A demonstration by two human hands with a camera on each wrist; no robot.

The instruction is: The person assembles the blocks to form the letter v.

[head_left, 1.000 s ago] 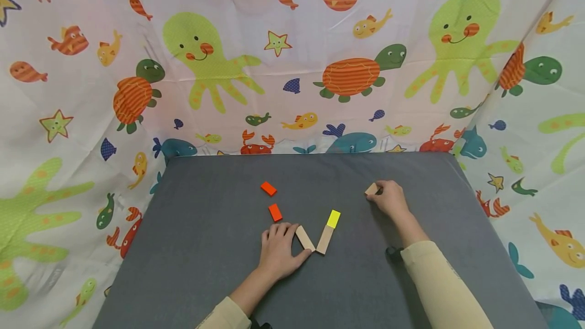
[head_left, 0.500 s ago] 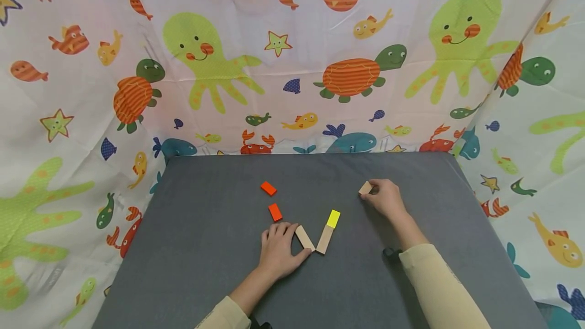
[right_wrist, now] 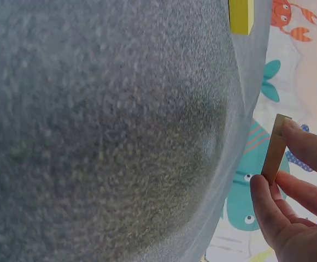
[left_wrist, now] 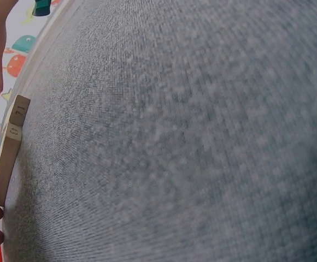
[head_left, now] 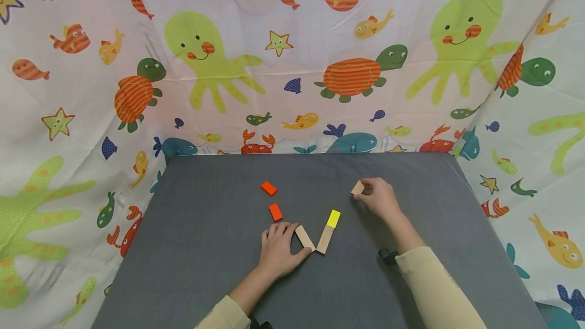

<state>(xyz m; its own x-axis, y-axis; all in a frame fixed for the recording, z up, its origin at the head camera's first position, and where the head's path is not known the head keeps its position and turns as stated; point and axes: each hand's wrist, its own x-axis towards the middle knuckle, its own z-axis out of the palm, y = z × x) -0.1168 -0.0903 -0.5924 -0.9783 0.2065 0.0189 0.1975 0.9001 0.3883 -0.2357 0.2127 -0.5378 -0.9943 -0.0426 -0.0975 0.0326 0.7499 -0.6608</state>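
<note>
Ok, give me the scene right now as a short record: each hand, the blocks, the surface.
left hand: spans the left plain block, thumb at one end, fingers at the other
right hand: pinches a third plain block, which looks raised
V shape: left plain block and right plain block, near ends meeting or nearly so
yellow block: at the far end of the right plain block
red-orange blocks: two, beyond the left hand, the nearer and the farther apart
surface: grey cloth
</note>
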